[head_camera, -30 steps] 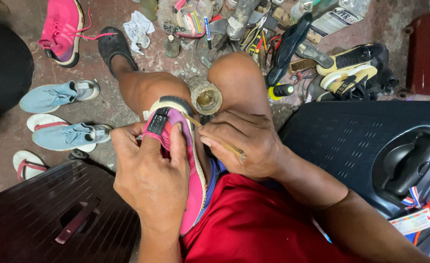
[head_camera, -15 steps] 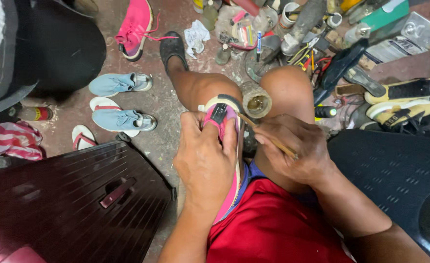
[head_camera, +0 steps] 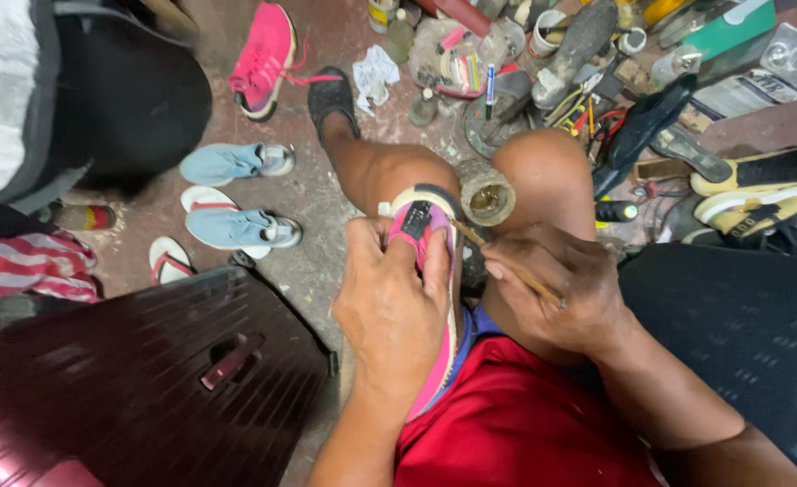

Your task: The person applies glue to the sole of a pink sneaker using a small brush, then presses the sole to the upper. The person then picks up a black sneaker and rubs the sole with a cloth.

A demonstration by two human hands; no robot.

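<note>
Two hands on one pink shoe (head_camera: 434, 316) that's propped on the lap between the knees: left hand (head_camera: 389, 311) wrapped around it, right hand (head_camera: 552, 298) pinching a thin stick (head_camera: 506, 266) against its edge. One open glue tin (head_camera: 487, 194) sits just beyond, and two light-blue sneakers (head_camera: 236, 194) plus another pink shoe (head_camera: 267, 59) lie far left.

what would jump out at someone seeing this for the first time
Dead centre, the left hand grips a pink shoe propped between the person's knees, while the right hand works a thin stick against its edge beside a small open can. Further up the floor lies a matching pink sneaker, with a pair of pale blue shoes left of the knees and a heap of tools and bottles at top right.
</note>
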